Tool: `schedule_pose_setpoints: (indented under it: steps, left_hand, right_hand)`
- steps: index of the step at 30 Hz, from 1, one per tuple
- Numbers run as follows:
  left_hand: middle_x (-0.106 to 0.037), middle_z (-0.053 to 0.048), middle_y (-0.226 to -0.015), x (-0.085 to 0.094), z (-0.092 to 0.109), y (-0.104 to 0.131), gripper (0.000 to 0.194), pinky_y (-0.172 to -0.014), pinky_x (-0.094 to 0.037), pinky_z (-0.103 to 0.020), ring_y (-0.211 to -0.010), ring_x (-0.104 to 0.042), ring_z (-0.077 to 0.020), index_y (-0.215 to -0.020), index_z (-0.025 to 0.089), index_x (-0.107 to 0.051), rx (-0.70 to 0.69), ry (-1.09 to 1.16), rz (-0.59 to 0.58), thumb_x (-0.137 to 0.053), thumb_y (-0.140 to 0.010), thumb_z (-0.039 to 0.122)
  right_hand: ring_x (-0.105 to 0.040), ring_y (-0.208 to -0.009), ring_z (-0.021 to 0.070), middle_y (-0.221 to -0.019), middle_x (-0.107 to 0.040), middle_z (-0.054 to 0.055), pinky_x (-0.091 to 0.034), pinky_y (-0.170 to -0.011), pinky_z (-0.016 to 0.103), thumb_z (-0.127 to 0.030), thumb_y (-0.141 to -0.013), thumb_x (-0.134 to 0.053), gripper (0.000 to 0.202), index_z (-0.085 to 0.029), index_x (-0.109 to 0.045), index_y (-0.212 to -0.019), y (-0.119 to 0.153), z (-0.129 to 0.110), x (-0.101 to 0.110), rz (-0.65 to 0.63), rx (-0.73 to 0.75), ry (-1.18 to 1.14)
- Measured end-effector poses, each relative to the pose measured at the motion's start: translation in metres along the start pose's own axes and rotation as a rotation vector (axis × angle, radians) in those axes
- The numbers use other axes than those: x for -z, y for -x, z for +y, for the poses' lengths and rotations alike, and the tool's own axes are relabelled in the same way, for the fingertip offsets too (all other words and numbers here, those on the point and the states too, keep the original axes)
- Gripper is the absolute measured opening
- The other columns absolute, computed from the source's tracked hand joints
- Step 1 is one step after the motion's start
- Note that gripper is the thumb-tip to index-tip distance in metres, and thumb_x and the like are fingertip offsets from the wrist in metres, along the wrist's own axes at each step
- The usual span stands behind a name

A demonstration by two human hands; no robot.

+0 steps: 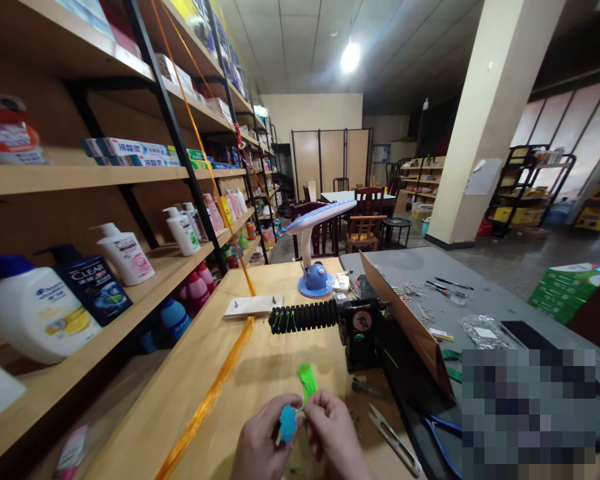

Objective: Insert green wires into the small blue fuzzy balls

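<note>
Low in the middle of the head view, my left hand [267, 437] is closed on a bright blue bundle [288, 423] that shows between thumb and fingers. Touching it on the right, my right hand [333, 433] has its thumb and index finger pinched at the lower end of a bright green bundle of strands [307, 381]. The green strands point up and away from the fingers. Beyond the hands, a black ribbed cylinder [310, 316] with small coloured threads at its left end extends from a black machine [359, 333].
Orange strands [213, 387] run along the wooden table [180, 437] from a white plate [245, 307]. Small scissors [393, 440] and blue-handled pliers [443, 443] lie right. A blue-based lamp [316, 279] stands behind. A cardboard divider [405, 320] borders the grey table [420, 267]. Shelves [130, 175] line the left.
</note>
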State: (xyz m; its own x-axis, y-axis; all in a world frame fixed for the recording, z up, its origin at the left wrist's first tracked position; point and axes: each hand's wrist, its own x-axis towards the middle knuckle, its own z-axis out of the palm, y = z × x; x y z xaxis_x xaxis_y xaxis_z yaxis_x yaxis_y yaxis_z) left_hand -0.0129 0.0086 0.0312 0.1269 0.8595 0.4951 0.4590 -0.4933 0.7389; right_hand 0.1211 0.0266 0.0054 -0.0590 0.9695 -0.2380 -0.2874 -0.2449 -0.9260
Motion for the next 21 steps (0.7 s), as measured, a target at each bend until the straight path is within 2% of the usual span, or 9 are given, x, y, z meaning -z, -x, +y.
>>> schedule_pose_setpoints:
  steps: [3,5,7,9,11,13,16,19,21]
  left_hand:
    - [-0.075,0.000,-0.070,-0.002,-0.004,-0.004,0.011,-0.056,-0.055,-0.020,-0.056,-0.070,-0.0162,-0.089,0.024,-0.071,0.042,0.033,-0.016,-0.068,-0.082,0.032]
    - [-0.075,0.000,-0.068,-0.002,-0.007,-0.007,0.015,-0.057,-0.056,-0.021,-0.058,-0.071,-0.0176,-0.087,0.022,-0.070,0.142,0.127,-0.006,-0.071,-0.079,0.036]
    - [-0.077,-0.002,-0.070,-0.001,-0.007,-0.008,0.024,-0.063,-0.058,-0.024,-0.065,-0.073,-0.0208,-0.087,0.021,-0.068,0.280,0.266,0.037,-0.075,-0.075,0.040]
    - [-0.077,-0.004,-0.073,0.000,-0.007,-0.009,0.033,-0.070,-0.059,-0.028,-0.073,-0.074,-0.0238,-0.088,0.019,-0.067,0.404,0.410,0.094,-0.080,-0.069,0.043]
    - [-0.076,-0.004,-0.073,0.001,-0.007,-0.009,0.040,-0.074,-0.060,-0.031,-0.075,-0.073,-0.0245,-0.087,0.018,-0.067,0.490,0.520,0.125,-0.085,-0.063,0.044]
    - [-0.076,-0.004,-0.074,0.001,-0.005,-0.009,0.044,-0.076,-0.059,-0.032,-0.076,-0.072,-0.0242,-0.087,0.018,-0.068,0.555,0.583,0.130,-0.087,-0.059,0.045]
    - [-0.076,-0.003,-0.076,0.000,-0.004,-0.007,0.046,-0.076,-0.058,-0.031,-0.077,-0.072,-0.0231,-0.087,0.017,-0.071,0.613,0.618,0.137,-0.088,-0.057,0.047]
    - [-0.076,-0.003,-0.077,-0.001,-0.006,-0.006,0.047,-0.075,-0.057,-0.030,-0.079,-0.072,-0.0234,-0.088,0.017,-0.073,0.672,0.620,0.163,-0.088,-0.056,0.048]
    - [-0.077,-0.004,-0.078,-0.003,-0.008,-0.005,0.048,-0.075,-0.057,-0.031,-0.081,-0.072,-0.0246,-0.088,0.017,-0.075,0.705,0.604,0.160,-0.088,-0.055,0.048]
  right_hand:
    - [-0.029,-0.028,0.0043,-0.037,-0.042,-0.011,-0.020,-0.029,0.016,-0.071,-0.058,-0.073,0.055,-0.022,-0.048,-0.064,0.001,-0.001,0.000,-0.008,0.009,0.025]
    - [-0.032,-0.032,0.0045,-0.043,-0.046,-0.009,-0.022,-0.031,0.017,-0.067,-0.061,-0.075,0.053,-0.020,-0.051,-0.066,0.002,-0.001,0.003,0.001,0.084,0.036]
    - [-0.039,-0.038,0.0050,-0.058,-0.058,-0.004,-0.028,-0.035,0.016,-0.061,-0.066,-0.076,0.048,-0.018,-0.057,-0.076,0.003,0.000,0.006,0.031,0.211,0.032]
    - [-0.044,-0.042,0.0047,-0.083,-0.067,0.001,-0.033,-0.037,0.017,-0.056,-0.072,-0.074,0.045,-0.019,-0.061,-0.092,0.003,0.003,0.007,0.021,0.302,0.016]
    - [-0.044,-0.040,0.0040,-0.094,-0.066,0.003,-0.035,-0.035,0.017,-0.058,-0.074,-0.072,0.049,-0.020,-0.059,-0.103,0.003,0.006,0.006,-0.063,0.288,0.003]
    - [-0.044,-0.037,0.0041,-0.084,-0.064,0.000,-0.035,-0.032,0.017,-0.064,-0.072,-0.071,0.056,-0.020,-0.057,-0.103,0.003,0.010,0.002,-0.140,0.236,-0.007]
    - [-0.045,-0.038,0.0054,-0.071,-0.058,-0.004,-0.037,-0.035,0.017,-0.069,-0.069,-0.072,0.059,-0.018,-0.057,-0.096,0.002,0.011,-0.002,-0.157,0.215,-0.003]
    - [-0.042,-0.039,0.0065,-0.060,-0.052,-0.007,-0.035,-0.037,0.018,-0.068,-0.073,-0.069,0.053,-0.019,-0.055,-0.086,0.002,0.006,-0.001,-0.149,0.200,0.034]
    - [-0.042,-0.043,0.0082,-0.055,-0.047,-0.008,-0.034,-0.041,0.019,-0.062,-0.079,-0.066,0.044,-0.019,-0.054,-0.077,0.003,0.001,0.002,-0.115,0.250,0.134]
